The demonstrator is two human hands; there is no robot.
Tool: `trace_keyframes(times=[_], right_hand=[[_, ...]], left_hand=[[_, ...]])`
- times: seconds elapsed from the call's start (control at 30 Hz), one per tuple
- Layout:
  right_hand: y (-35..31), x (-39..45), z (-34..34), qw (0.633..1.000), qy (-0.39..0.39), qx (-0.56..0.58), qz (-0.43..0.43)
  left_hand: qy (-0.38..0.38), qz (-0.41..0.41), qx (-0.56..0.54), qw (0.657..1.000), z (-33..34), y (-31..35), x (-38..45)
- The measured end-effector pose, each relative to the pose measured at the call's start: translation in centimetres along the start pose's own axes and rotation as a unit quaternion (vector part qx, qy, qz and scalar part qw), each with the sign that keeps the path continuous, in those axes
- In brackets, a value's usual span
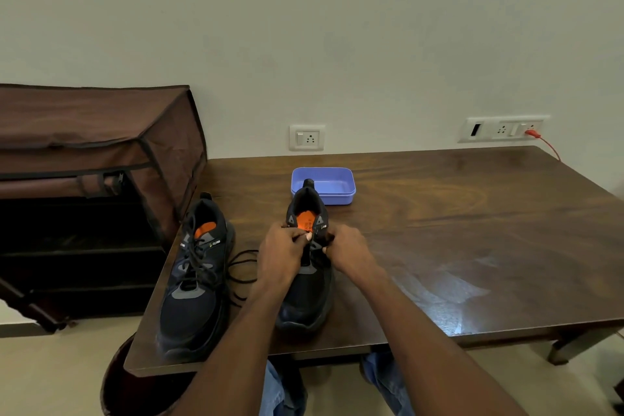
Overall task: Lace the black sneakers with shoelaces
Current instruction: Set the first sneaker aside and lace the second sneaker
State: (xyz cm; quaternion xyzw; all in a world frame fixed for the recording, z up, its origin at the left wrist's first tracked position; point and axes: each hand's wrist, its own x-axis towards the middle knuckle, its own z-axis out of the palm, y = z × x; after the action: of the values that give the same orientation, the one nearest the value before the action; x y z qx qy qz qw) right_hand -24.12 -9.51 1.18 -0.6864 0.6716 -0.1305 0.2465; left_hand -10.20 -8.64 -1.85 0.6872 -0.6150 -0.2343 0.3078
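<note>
Fingers (305, 237) of both hands pinched thin black shoelace (241, 267) at black mesh sneaker (305, 294) top eyelets; lace limp, best gripped near tip.

Hidden and cut-off parts, seen from the head camera.
Both hands (282, 255) (347, 252) cover the right sneaker's (305, 297) eyelets; its insole print is illegible. At 9 o'clock, the fabric rack (94, 132) runs off-frame.

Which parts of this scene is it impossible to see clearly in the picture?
- Head view: lacing of the right black sneaker is hidden by the left hand and right hand.
- Fingertips: too small to tell what they pinch.
- Blue plastic tray: near part hidden behind the sneaker's heel.
</note>
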Motion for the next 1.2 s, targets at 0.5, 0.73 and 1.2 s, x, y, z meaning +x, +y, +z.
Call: trace_keyframes(times=[0.5, 0.73, 1.2], right_hand=[[-0.6, 0.0, 0.0, 0.993, 0.040, 0.107, 0.018], [0.5, 0.5, -2.7, 0.983, 0.079, 0.140, 0.090], [0.7, 0.4, -1.9, 0.992, 0.109, -0.012, -0.068]], left_hand=[[-0.012, 0.017, -0.065, 0.998, -0.4, -0.4, 1.1], [0.027, 0.005, 0.003, 1.000, -1.1, -0.5, 0.9], [0.013, 0.005, -0.043, 0.999, -2.0, -0.6, 0.6]])
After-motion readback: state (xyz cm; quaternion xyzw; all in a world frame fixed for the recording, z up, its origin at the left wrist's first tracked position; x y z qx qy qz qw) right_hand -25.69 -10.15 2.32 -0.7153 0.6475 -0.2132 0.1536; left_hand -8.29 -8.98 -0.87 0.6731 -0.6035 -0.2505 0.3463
